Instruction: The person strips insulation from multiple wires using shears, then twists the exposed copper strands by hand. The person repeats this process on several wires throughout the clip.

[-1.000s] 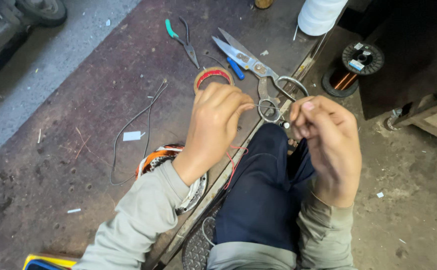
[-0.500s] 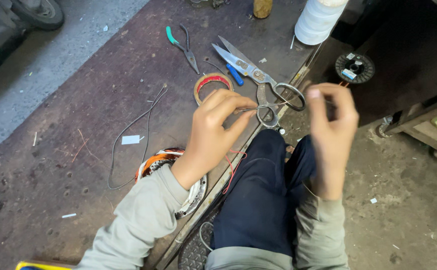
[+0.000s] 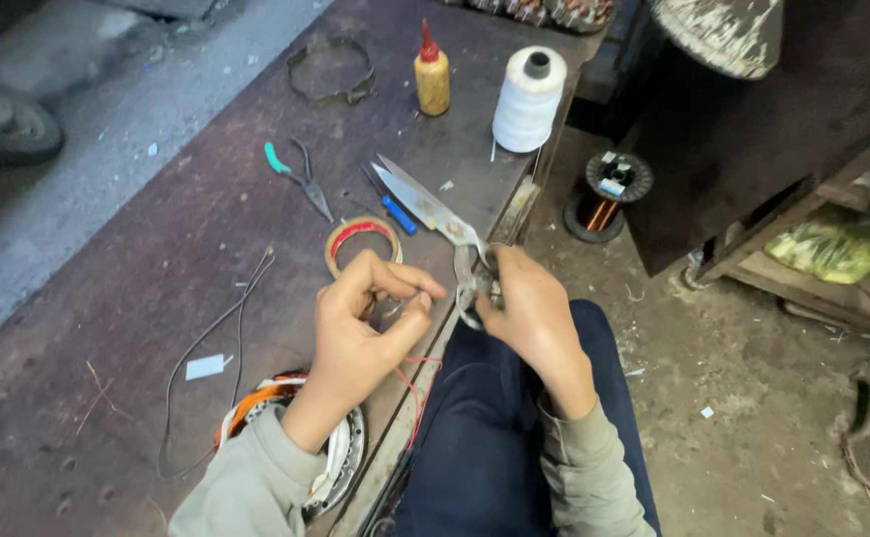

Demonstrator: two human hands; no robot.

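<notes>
**Two hands at the bench edge: scissors grasped, thin wire pinched**

The large metal scissors [image 3: 435, 214] serve as the landmark. They lie on the dark worktable [image 3: 156, 259], blades pointing away from the person, handle loops at the table's near edge. The right hand [image 3: 529, 308] is closed around those handle loops, fingers curled over the metal. Just left of the handles, the left hand [image 3: 370, 313] has thumb and forefinger pressed together on a fine wire [image 3: 402, 303]; the wire is too thin to trace further. A thin red strand [image 3: 417, 373] hangs below this hand, over the dark blue trouser leg [image 3: 494, 418].

Touching the left side of the blades lies a blue-handled tool [image 3: 398, 214]. Left of the handles, just beyond the left hand, sits a roll of tape [image 3: 360, 242]. Farther left of the blades are green-handled pliers [image 3: 297, 177]. Beyond the blade tips stand a white spool of thread [image 3: 529, 97] and a small yellow bottle with a red cap [image 3: 432, 75]. Right of the scissors, down on the floor, stands a spool of copper wire [image 3: 606, 194]. Near the left forearm, well short of the scissors, rests a wound motor stator [image 3: 340, 457].
</notes>
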